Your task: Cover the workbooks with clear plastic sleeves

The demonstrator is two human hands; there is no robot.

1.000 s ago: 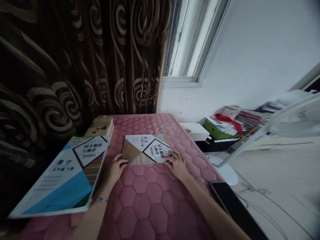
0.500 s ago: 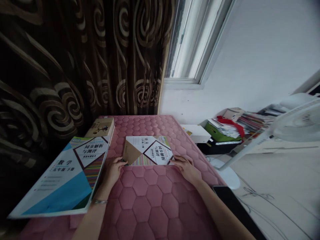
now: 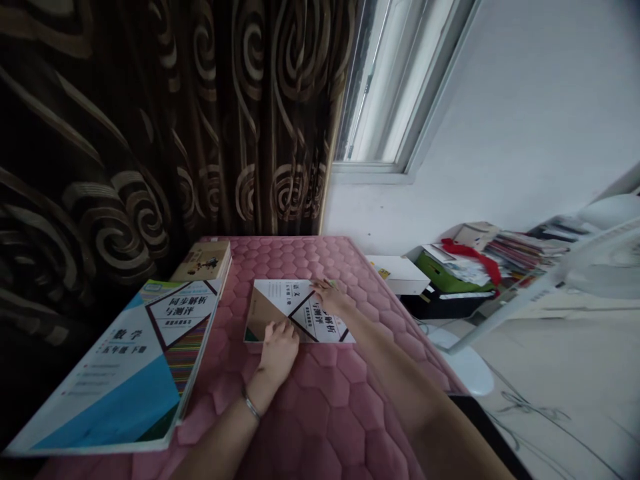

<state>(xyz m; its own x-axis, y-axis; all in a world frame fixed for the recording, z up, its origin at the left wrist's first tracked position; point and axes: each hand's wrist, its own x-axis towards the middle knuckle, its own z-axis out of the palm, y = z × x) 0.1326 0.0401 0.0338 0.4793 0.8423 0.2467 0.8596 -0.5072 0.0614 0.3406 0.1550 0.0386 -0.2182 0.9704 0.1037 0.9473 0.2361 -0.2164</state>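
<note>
A white and brown workbook [image 3: 270, 297] with a striped band lies flat on the pink quilted surface [image 3: 320, 393]. On its near edge, left of the middle, rests my left hand [image 3: 280, 343], fingers curled down on the cover; whether they grip anything is hidden. My right hand [image 3: 331, 297] reaches over the cover to the far edge, its fingers spread on the book. To the left lies a larger-looking white and blue workbook [image 3: 120, 373], which neither hand touches.
Behind the blue workbook is a brown book stack [image 3: 205, 260]. A patterned curtain [image 3: 200, 120] hangs at the left and back. Right of the bed stand a white box [image 3: 403, 273], a green and black bin [image 3: 445, 277] and a white fan [image 3: 510, 300]. A dark object [image 3: 480, 417] lies at lower right.
Both hands have left the book's two near corners. My left hand moved right onto the cover, and my right hand moved forward and left to the far edge. The view shifted slightly.
</note>
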